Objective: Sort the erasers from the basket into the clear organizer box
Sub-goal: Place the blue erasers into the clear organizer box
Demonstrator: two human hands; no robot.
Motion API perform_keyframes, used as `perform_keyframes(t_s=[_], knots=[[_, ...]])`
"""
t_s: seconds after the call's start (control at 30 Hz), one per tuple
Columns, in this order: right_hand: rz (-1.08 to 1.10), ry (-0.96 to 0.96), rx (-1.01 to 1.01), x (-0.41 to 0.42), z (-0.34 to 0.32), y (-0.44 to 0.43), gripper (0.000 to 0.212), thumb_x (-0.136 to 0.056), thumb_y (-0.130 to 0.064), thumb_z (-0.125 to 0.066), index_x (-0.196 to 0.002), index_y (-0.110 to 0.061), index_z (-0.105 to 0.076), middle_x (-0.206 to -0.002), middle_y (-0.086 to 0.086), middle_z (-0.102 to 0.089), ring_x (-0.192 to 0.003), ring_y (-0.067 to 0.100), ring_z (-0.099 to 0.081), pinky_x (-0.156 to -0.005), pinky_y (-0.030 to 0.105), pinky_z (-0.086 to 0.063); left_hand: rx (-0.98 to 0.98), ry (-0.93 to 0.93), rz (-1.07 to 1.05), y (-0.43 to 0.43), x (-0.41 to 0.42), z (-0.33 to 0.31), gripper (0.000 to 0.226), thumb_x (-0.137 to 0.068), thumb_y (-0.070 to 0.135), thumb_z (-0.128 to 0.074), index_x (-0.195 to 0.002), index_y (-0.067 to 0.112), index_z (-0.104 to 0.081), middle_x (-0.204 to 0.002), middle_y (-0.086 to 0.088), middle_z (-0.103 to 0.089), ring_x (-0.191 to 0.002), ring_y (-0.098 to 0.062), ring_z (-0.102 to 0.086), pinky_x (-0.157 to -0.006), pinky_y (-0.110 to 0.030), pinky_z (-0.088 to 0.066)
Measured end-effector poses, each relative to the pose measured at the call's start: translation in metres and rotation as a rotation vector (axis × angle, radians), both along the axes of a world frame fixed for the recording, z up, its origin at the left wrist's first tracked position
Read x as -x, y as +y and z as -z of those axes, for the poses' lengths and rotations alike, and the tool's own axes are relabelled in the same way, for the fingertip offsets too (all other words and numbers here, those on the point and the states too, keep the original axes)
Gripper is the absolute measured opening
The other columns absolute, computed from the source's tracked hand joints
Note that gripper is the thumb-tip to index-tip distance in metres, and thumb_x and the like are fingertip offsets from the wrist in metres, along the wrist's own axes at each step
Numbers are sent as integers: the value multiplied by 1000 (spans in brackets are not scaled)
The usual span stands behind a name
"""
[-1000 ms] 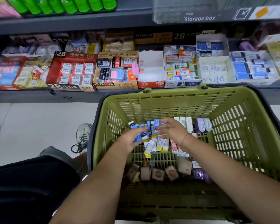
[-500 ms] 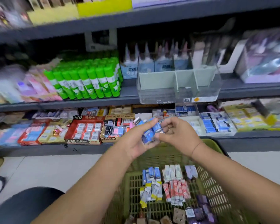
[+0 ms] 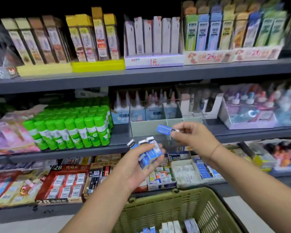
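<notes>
While the left hand grips several blue erasers, fingers of the right hand pinch one blue eraser before the clear organizer box.

Stationery shop aisle lined with dark grey shelving.
Grey shelves run across in tiers: upright pen boxes on top, green glue sticks in the middle, a red 2B carton lowest, and pale floor below.

The lone eraser is blue with a white end; the bunch of erasers is blue and white. The basket is olive green with a slotted grid. The organizer box is clear, its dividers pale grey-green. The glue sticks are bright green.
</notes>
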State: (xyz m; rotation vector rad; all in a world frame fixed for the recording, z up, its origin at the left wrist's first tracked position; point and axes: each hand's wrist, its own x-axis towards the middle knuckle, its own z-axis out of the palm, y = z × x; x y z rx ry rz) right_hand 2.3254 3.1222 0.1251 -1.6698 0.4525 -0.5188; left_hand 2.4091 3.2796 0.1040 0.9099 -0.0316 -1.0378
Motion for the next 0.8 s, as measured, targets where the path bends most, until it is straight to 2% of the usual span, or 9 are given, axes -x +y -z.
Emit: perform_keyframes(t_s=[0.07,0.13,0.23,0.3,0.4,0.53,0.63,0.8], knots=[[78,51,141,-6,-9,-27,7,-85,-3,-66,-86,-10,-66,-66,3,-57,-48,3,-53,-50,17,-50,-12,15,-16,-4,-3,1,19,-73,-2,-65,-91,-7,-68,-89,-22,-72,-76,-31,-72,-54,-30,-58],[128,144,394,-15,-14,-48,12,-83,-4,-68,-80,-14,-63,-63,1,-58,-43,2,-53,-47,16,-47,-53,6,-44,-5,-7,3,29,-70,-3,-68,-98,-7,-63,-92,-25,-71,-79,-33,-73,-53,-30,-57],[139,344,841,-33,-15,-64,10,-80,-13,-72,-83,-17,-63,-73,-4,-60,-65,9,-57,-64,18,-44,-90,-12,-87,-7,-15,6,21,-75,-3,-68,-95,-5,-62,-96,-27,-70,-78,-32,-73,-52,-29,-58],[85,417,997,-44,-10,-69,11,-83,-17,-69,-94,-15,-68,-85,-2,-64,-83,15,-61,-78,23,-45,-96,-17,-110,-9,-21,7,16,-79,-2,-67,-94,-4,-63,-94,-27,-71,-76,-31,-73,-52,-28,-58],[31,444,1047,-54,-2,-71,19,-89,-21,-63,-107,-14,-69,-103,3,-69,-95,17,-63,-87,25,-46,-89,-30,-114,-12,-24,9,28,-68,0,-71,-95,-4,-64,-95,-25,-71,-78,-30,-73,-52,-28,-58],[34,411,1065,-63,12,-72,14,-88,-21,-65,-97,-11,-69,-100,4,-68,-90,16,-61,-80,22,-43,-103,-34,-95,-17,-22,12,37,-61,3,-73,-96,-4,-65,-96,-26,-71,-79,-31,-73,-51,-27,-57],[51,413,1096,-69,18,-72,10,-89,-18,-62,-92,-9,-67,-98,5,-66,-91,19,-60,-83,27,-46,-122,-35,-97,-19,-22,14,38,-59,4,-75,-96,-4,-66,-99,-27,-70,-78,-31,-73,-51,-27,-56],[23,489,1170,-67,16,-73,21,-95,-20,-53,-107,-11,-68,-109,6,-64,-99,21,-59,-89,30,-46,-128,-61,-92,-20,-19,13,38,-58,5,-76,-94,-3,-67,-99,-26,-70,-78,-30,-73,-52,-27,-56]])
